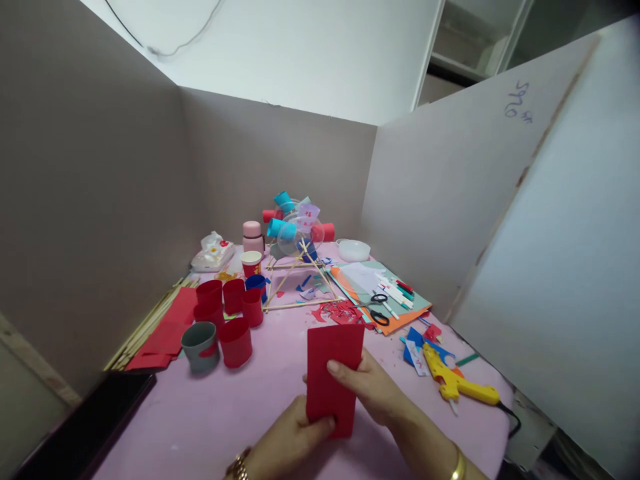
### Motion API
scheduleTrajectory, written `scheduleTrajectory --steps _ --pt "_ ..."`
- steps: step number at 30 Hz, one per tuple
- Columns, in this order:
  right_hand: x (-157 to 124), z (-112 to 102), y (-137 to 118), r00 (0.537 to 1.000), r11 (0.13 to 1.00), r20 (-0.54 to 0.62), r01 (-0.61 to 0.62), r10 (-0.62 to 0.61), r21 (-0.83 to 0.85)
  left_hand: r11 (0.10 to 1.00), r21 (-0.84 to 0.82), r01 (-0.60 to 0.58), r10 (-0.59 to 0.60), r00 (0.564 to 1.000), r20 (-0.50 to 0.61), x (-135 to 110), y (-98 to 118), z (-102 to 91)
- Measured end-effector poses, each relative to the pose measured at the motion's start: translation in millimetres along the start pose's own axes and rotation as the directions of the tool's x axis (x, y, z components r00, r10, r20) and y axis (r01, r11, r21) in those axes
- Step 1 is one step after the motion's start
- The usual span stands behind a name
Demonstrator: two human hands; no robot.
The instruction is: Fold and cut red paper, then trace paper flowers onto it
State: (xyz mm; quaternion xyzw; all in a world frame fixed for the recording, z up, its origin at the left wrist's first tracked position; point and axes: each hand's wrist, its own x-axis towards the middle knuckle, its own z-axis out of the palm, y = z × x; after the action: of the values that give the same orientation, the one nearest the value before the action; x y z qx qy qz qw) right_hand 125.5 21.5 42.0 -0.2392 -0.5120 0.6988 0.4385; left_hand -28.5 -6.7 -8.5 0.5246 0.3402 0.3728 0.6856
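I hold a red rectangular card (334, 360) upright over the pink table (210, 413), near its front edge. My left hand (295, 433) pinches the card's lower edge with thumb on its face. My right hand (370, 387) grips the card's right side, thumb pressed across the front. Both hands are closed on the card.
Several red paper cups (235, 341) and a grey cup (201, 345) stand at the left by red sheets (167, 330) and sticks. A stick-and-cup wheel model (297, 233) stands at the back. Scissors (377, 308), pens and coloured paper lie right; a yellow glue gun (453, 380) lies near the right edge.
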Motion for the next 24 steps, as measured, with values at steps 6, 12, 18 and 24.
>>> scheduleTrajectory --steps 6,12,18,24 --pt "6.0 -0.9 -1.4 0.994 0.992 -0.083 -0.062 0.072 0.112 0.956 -0.177 -0.236 0.232 0.972 -0.041 0.6 31.0 1.8" --pt "8.7 3.3 22.8 0.982 0.972 -0.038 -0.176 0.184 0.153 0.945 -0.288 -0.158 0.068 0.952 -0.299 13.9 40.3 7.8" --pt "8.4 1.1 40.3 0.98 0.97 -0.011 -0.194 0.198 0.145 0.91 -0.392 -0.134 -0.029 0.923 -0.384 17.9 28.4 4.2" --pt "10.1 0.5 50.6 0.965 0.948 -0.072 -0.23 0.251 0.222 0.879 -0.472 -0.072 -0.129 0.916 -0.38 18.1 16.6 3.8"
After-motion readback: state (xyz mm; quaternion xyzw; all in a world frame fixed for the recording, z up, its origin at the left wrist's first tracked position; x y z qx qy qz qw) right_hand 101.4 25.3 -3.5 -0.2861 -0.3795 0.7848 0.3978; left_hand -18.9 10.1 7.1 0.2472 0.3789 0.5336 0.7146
